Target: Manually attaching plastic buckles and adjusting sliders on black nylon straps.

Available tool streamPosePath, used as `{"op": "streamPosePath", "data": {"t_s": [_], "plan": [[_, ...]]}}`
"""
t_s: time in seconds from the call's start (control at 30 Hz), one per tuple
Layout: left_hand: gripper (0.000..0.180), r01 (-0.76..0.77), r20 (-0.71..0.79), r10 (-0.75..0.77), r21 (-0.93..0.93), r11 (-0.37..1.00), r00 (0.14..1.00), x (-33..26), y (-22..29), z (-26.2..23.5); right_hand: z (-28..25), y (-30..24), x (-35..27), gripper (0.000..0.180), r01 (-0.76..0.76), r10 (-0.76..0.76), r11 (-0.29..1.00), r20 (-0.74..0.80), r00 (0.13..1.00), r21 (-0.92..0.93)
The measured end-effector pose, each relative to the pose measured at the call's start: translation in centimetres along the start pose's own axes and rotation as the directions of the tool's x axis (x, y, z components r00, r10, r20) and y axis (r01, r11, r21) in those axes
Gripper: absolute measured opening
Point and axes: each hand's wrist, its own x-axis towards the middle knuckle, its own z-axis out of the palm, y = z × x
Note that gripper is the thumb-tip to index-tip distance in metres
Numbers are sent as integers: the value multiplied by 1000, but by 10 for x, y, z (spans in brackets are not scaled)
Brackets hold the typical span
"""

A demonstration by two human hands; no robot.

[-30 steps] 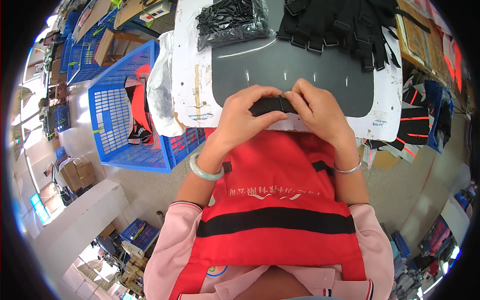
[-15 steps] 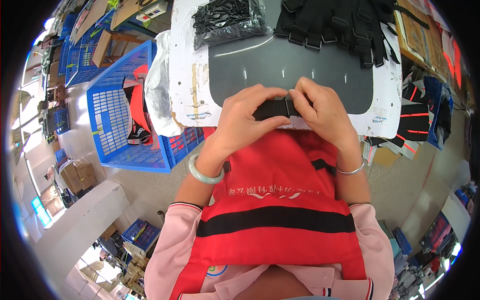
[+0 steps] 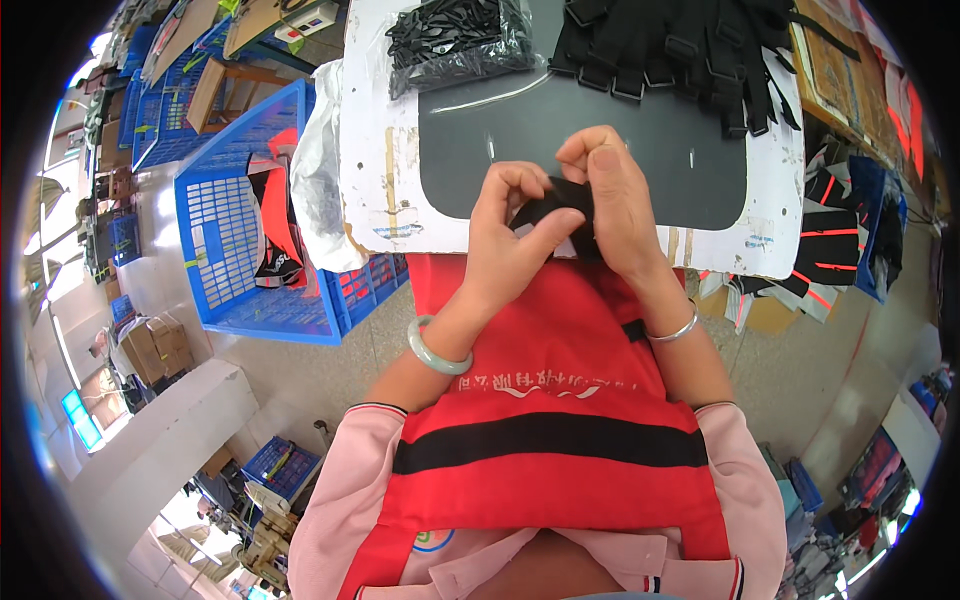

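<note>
A folded black webbing strap (image 3: 582, 225) is held between my two hands over the near edge of the board. My left hand (image 3: 495, 240) is closed on its left part, the thumb lying along it and the fingers curled behind. My right hand (image 3: 625, 215) grips the right side of the strap, with thumb and fingertips raised above it. My fingers hide part of the strap, and I cannot make out a buckle on it. Beyond my hands, a pile of black straps with buckles (image 3: 690, 65) lies at the far right of the dark grey mat (image 3: 460, 165).
The mat lies on a worn white board (image 3: 370, 190). At its far left rests a clear bag of small black plastic parts (image 3: 455, 45). A blue crate (image 3: 225, 255) with red and black pieces stands to the left. Black fabric pieces with orange stripes (image 3: 830, 245) lie at the right.
My hands have drawn closer together, and the strap has gone from stretched level to folded. My right hand has turned, its thumb and fingers now higher. The buckle seen before is now hidden.
</note>
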Motion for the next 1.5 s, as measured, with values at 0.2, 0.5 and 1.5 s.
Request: {"op": "streamPosePath", "data": {"t_s": [0.2, 0.5, 1.5], "plan": [[24, -154, -92, 183, 255, 955, 979, 1, 10, -7, 20, -18, 7, 27, 101, -77, 981, 146, 986, -165], [34, -483, -466, 310, -315, 817, 828, -5, 141, -136, 2, -22, 12, 28, 283, -136, 852, 335, 932, -442], [22, -368, 116, 439, 751, 548, 891, 151, -9, 32, -54, 36, 20, 11, 54, -206, 832, -218, 954, -552]]}}
